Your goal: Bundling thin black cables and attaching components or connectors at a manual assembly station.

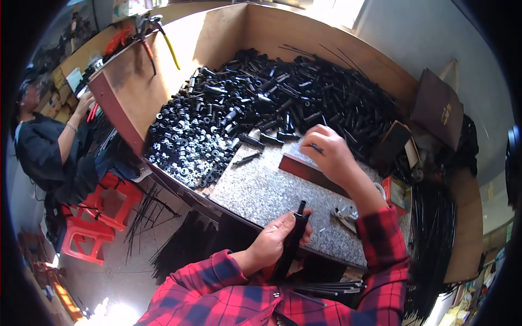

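My left hand [280, 239] is closed around an upright black tube [294, 234] with a thinner tip on top, near the front edge of the granite slab [261, 190]. My right hand [330, 155] is over the slab's far part, its fingers pinched on a small dark piece [316, 148] whose kind I cannot make out. Beneath that hand lies a long dark bar [310, 171] with a reddish side. Pliers [346, 218] rest on the slab near my right forearm. A loose black part [247, 158] lies toward the slab's left side.
A heap of black tubular parts [283, 87] and small ring-like pieces [182, 146] fills the wooden bin [272, 24]. Long black rods [432, 233] stand at right, below a dark bag [437, 108]. Red stools [87, 239] and a co-worker [49, 146] are at left.
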{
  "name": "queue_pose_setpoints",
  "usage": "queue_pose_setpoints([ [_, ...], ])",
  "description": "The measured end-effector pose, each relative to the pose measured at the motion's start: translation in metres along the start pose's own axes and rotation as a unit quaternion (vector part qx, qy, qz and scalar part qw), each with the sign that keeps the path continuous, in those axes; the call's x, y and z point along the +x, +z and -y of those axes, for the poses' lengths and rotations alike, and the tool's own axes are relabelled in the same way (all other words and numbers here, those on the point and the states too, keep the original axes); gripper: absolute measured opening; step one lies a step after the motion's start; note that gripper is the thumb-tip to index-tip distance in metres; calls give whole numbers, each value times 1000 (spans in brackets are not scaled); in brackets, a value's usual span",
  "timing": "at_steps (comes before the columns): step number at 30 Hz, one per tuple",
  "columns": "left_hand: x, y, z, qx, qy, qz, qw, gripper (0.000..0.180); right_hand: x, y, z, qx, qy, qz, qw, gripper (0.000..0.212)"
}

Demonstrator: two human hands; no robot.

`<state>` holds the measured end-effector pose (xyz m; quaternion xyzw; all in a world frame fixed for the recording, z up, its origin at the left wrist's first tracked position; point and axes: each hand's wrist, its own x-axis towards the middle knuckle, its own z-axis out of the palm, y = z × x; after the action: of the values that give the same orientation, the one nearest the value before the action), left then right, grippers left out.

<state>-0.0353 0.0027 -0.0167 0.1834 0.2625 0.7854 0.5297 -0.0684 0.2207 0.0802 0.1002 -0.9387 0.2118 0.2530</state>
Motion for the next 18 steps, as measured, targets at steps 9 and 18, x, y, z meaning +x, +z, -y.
queue_pose_setpoints([
  [9,-3,-14,-5,-18,-23,4,1000,46,71,107,-11,-198,-81,174,961,28],
  [18,-5,-12,-6,-16,-6,41,999,47,61,80,-46,-265,12,209,941,19],
])
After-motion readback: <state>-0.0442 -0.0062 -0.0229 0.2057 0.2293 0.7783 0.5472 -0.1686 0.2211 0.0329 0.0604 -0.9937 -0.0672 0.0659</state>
